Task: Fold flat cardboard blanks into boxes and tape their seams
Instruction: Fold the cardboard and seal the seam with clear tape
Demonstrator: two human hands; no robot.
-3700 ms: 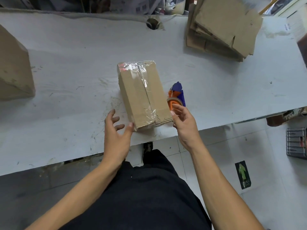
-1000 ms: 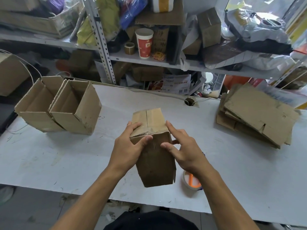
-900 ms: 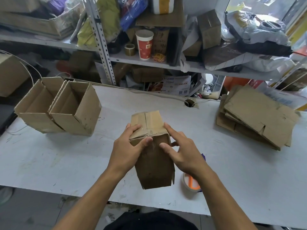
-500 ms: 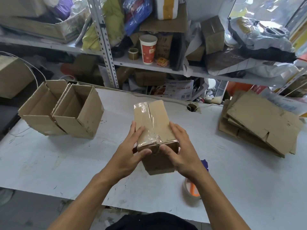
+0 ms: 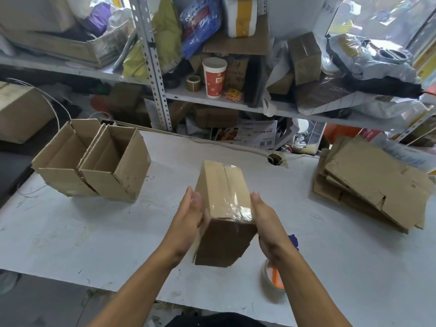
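Holding the taped box (image 5: 224, 208) above the table (image 5: 70, 232), you have your left hand (image 5: 188, 223) flat against its left side and your right hand (image 5: 266, 223) flat against its right side, fingers straight, the box pressed between both palms. Its taped face is turned up, clear tape running along the centre seam and wrapping over the near edge; whether anything is inside cannot be told. Two open boxes (image 5: 94, 161) stand touching side by side at the table's far left, tilted toward you, and nothing shows inside them. A stack of flat cardboard blanks (image 5: 372, 185) lies at the far right, well apart from the box you hold. A tape dispenser (image 5: 273, 277) sits near the front edge, just under your right wrist and partly hidden by it. Bare tabletop lies between the open boxes and your hands, and between your hands and the blanks. Behind the table's far edge, shelves (image 5: 224, 100) are crowded with bags, cartons and a red paper cup (image 5: 214, 77).
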